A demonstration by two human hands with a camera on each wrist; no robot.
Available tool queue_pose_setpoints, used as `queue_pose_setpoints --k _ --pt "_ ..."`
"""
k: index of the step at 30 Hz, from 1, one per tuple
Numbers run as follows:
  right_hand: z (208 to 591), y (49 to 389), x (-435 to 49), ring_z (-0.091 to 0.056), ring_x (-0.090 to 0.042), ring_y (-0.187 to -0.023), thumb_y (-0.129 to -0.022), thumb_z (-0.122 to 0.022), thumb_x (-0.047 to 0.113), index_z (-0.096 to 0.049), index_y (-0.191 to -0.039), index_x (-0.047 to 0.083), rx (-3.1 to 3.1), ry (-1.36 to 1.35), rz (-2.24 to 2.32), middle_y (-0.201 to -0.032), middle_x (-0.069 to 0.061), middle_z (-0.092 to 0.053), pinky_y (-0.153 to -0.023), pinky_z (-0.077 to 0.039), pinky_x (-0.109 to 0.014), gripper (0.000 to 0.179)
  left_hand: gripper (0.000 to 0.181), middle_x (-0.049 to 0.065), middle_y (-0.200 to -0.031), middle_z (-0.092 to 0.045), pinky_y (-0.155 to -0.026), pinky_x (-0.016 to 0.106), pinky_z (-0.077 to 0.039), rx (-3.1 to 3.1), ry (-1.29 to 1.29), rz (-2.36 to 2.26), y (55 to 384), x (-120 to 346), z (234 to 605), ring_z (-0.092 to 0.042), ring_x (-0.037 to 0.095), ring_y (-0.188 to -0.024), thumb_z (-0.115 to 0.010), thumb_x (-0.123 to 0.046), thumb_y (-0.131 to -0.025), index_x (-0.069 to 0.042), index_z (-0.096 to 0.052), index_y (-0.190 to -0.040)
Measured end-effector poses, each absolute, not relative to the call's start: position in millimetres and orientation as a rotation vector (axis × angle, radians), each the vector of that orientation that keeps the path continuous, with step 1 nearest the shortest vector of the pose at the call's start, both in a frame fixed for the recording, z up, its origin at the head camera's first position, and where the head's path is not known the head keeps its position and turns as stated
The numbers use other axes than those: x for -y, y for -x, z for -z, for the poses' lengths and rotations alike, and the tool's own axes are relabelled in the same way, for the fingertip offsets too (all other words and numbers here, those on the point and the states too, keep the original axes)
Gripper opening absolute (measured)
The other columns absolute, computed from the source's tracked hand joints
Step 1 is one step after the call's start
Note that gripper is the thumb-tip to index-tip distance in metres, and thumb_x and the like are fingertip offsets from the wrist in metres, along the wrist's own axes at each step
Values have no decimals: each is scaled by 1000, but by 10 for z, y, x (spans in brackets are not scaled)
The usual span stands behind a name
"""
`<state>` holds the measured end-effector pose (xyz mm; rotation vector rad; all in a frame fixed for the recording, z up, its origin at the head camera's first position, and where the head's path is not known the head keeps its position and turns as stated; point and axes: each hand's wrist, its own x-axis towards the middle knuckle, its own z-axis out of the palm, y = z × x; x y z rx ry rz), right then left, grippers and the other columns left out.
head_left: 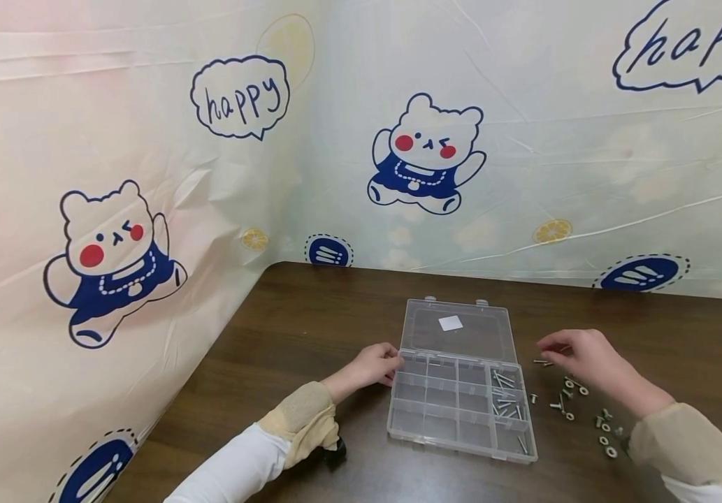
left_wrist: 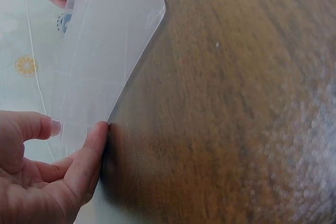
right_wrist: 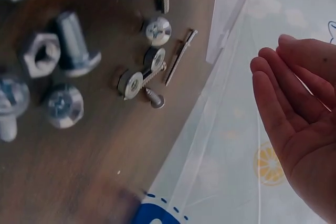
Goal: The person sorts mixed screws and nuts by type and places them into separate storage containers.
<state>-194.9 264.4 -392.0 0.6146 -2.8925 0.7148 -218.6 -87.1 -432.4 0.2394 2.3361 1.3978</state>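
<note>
A clear plastic compartment box [head_left: 441, 398] lies with its lid folded back on the table. Several screws [head_left: 507, 405] fill the cells along its right side. At the box's left edge, near the hinge, my left hand [head_left: 370, 365] grips the side wall; in the left wrist view the thumb is over the top and the fingers [left_wrist: 94, 142] are against the side. My right hand [head_left: 593, 360] hovers to the right of the box over loose screws [head_left: 543, 362]. In the right wrist view its fingers [right_wrist: 273, 95] are relaxed and slightly bent, with nothing visible between them.
Loose nuts [head_left: 611, 452] and bolts [head_left: 560, 404] are scattered right of the box, below my right hand. A white label [head_left: 451, 323] is on the lid. Printed cloth [head_left: 524, 175] hangs behind and left of the brown table [head_left: 335, 300].
</note>
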Motion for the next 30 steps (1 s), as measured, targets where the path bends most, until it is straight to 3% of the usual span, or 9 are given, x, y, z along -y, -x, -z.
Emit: queue_pose_setpoints --k 10,30 --pt "4022 2103 -2704 -57 -14 -66 -72 -70 1 -68 -82 0 2959 -736 -738 -76 -5 -64 -57 -53 -30 10 22 8 -76 -54 -60 29 -57 -2339 -243 -1391 2184 872 4329 -54 13 -64 -52 -9 -89 9 -54 -101" --pt "4114 2265 -2646 -54 -17 -68 -74 -71 1 -66 -81 4 3202 -633 -664 -77 -4 -62 -62 -54 -36 9 23 7 -76 -53 -61 29 -57 -2335 -222 -1401 2183 869 4335 -53 13 -64 -52 -10 -89 9 -54 -102"
